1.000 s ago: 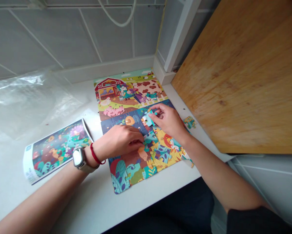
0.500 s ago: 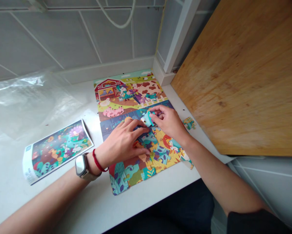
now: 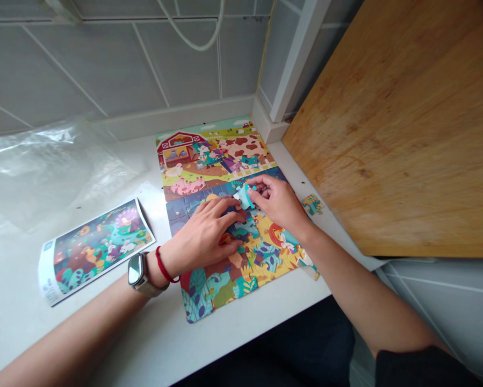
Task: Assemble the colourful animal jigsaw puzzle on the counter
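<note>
Between the thumb and fingers of my right hand (image 3: 277, 203) is a light-blue and teal jigsaw piece (image 3: 244, 198), held over the dark upper part of the lower jigsaw puzzle (image 3: 261, 258). My left hand (image 3: 209, 231) rests on that puzzle with its fingers spread, the fingertips close to the held piece. Part of the puzzle's left side is hidden under this hand. Beyond it lies a farm jigsaw puzzle (image 3: 193, 166) with a barn, a cow and a pig. A loose jigsaw piece (image 3: 312, 204) lies to the right of my right wrist.
A leaflet (image 3: 104, 244) with a printed picture lies at the left, its edge curled. Behind it is a crumpled clear plastic bag (image 3: 56, 172). A wooden board (image 3: 406, 134) stands along the right side. Another loose piece (image 3: 309, 263) sits at the puzzle's lower right edge.
My left hand has shifted very slightly left. My right hand keeps the jigsaw piece at nearly the same spot; the rest looks unchanged.
</note>
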`<state>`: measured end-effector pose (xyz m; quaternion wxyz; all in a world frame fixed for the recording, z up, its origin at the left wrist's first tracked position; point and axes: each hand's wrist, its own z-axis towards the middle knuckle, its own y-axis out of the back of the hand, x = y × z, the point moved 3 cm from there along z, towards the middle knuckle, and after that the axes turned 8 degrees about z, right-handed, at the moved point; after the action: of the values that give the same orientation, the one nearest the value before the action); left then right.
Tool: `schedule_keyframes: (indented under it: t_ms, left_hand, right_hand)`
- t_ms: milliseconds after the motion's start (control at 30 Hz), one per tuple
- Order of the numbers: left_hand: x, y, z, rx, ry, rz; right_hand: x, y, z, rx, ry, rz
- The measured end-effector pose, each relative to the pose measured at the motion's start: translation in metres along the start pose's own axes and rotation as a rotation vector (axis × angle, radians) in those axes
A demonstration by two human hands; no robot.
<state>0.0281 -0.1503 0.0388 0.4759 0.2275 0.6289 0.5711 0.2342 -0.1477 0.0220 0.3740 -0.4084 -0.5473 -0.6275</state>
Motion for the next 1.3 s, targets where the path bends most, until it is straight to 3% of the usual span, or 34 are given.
schedule_keyframes:
  t_ms: [167, 567, 800, 1133, 1300]
  left_hand:
    - [0.003, 0.006, 0.001, 0.024, -0.009, -0.012]
    - [0.025, 0.008, 0.000, -0.039, 0.028, 0.021]
    - [0.020, 0.012, 0.004, -0.061, -0.065, -0.023]
    - [0.003, 0.014, 0.003, -0.033, -0.066, 0.020]
    - [-0.007, 0.012, 0.002, -0.024, -0.097, 0.042]
  right_hand:
    - [0.000, 0.000, 0.000, 0.005, -0.010, 0.017]
    - [-0.004, -0.001, 0.001, 0.002, -0.029, -0.011]
    - [-0.004, -0.002, 0.000, 0.013, -0.023, 0.006]
    - [-0.002, -0.001, 0.000, 0.030, -0.020, -0.011]
    - [-0.006, 0.004, 0.004, -0.048, -0.047, 0.253]
